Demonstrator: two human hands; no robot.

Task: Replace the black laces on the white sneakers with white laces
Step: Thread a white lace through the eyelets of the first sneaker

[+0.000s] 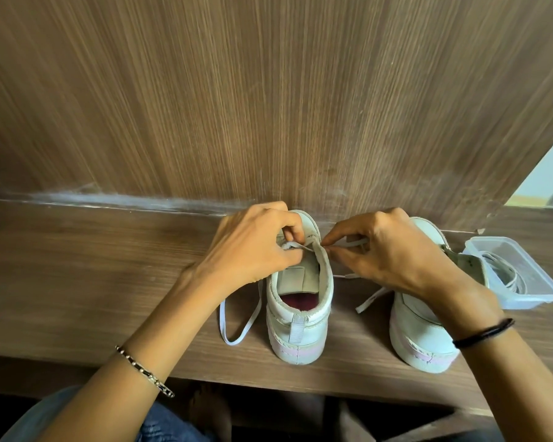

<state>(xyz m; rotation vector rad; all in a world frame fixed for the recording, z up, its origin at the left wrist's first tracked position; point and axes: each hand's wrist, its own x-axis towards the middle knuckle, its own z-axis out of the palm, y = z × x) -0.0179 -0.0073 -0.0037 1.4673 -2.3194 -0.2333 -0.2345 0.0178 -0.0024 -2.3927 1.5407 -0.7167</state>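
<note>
A flat woven white lace (237, 320) was pinched by the left hand (256, 247) at the eyelets of 1 white sneaker (297, 314), whose toe was set at the back edge of the wood-grain surface (109, 282). Another stretch was pinched by the right hand (387, 250). A skipped eyelet or twisted lace was judged likely, as the row was hidden by fingers. A 2nd scuffed, smooth-sided sneaker (419, 333) was stood nearer the right edge, beside a clear rectangular plastic tub (524, 298).

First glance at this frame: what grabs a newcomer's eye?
The left hand and right hand pinch a white lace over the middle sneaker on the wooden shelf. A second sneaker stands to its right, beside a clear tub holding a coiled lace.
</note>
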